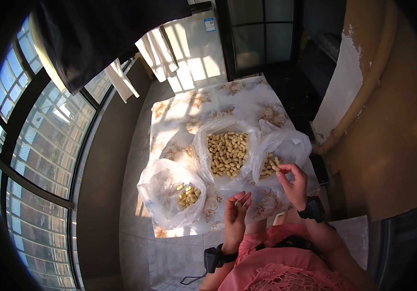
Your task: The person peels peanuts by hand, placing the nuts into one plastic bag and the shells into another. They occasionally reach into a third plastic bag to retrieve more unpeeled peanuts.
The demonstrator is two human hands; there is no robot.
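Observation:
Three clear plastic bags stand open on a table. In the middle bag (199,150) lies a large heap of unshelled peanuts (228,154). The left bag (152,194) has a small pile of peanuts (189,195) at its bottom, and another small pile lies inside the right bag (293,143). My right hand (293,185) is at the near rim of the right bag, thumb and forefinger closed on a peanut (276,167). Below the middle bag, my left hand (235,218) is closed with its fingers curled around a small pale piece that looks like a peanut (239,203).
A flower-patterned cloth covers the table (237,92). Barred windows (48,140) run along the left, and dark and white clothes (106,39) hang above. A pale appliance (198,53) stands behind the table, with a pipe (358,104) on the right wall.

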